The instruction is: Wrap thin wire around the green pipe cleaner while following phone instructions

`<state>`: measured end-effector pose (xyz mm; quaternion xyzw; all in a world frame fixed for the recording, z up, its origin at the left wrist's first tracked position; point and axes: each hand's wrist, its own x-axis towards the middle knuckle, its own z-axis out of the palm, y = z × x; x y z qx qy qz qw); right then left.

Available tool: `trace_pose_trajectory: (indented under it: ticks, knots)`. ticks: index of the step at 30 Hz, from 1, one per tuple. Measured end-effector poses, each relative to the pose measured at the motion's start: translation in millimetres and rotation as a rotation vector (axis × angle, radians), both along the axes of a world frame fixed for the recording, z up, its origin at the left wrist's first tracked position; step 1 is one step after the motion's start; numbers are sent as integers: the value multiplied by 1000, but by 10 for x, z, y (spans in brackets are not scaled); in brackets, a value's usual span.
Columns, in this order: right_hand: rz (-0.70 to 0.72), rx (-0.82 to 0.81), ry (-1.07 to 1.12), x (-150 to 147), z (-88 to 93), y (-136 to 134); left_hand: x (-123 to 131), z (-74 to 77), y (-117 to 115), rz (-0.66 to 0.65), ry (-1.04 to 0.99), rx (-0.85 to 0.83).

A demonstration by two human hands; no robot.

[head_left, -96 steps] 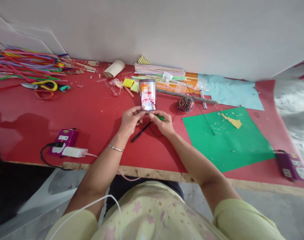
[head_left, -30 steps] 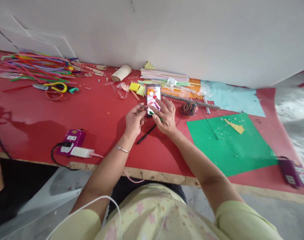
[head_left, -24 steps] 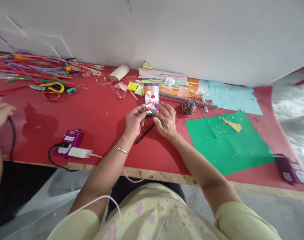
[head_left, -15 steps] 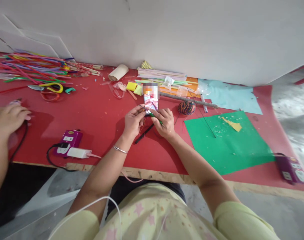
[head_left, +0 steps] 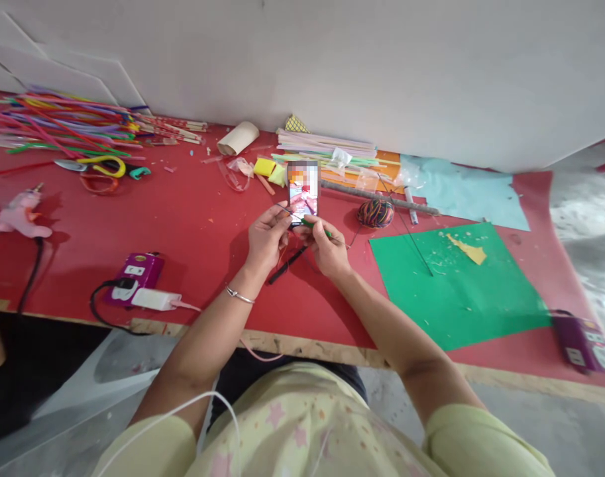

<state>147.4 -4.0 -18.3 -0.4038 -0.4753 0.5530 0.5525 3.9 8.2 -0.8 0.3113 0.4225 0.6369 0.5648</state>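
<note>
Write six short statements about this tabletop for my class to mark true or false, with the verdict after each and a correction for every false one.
1. The right hand holds a green-handled tool. True.

2. The bracelet is on the right wrist. False: it is on the left wrist.

3. A yellow scrap lies on the green sheet. True.

4. The cardboard tube stands on end. False: it lies on its side.

5. The multicoloured yarn ball is to the right of the phone in the picture. True.

6. The phone's screen is dark. False: it is lit.
</note>
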Motion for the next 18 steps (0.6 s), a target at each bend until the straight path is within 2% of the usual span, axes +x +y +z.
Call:
trace_pose_trajectory:
  ticks: [6,10,13,18]
  knots:
    - [66,-155,149,-10,-50,65,2,-23,7,28,43,42]
    - [107,-290,381,-5,-7,56,-1,-57,31,71,70,92]
    - [114,-358,463,-7,46,41,-5,-80,42,101,104,117]
    - [120,-410,547,4,59,56,-12,-77,9,39,137,118]
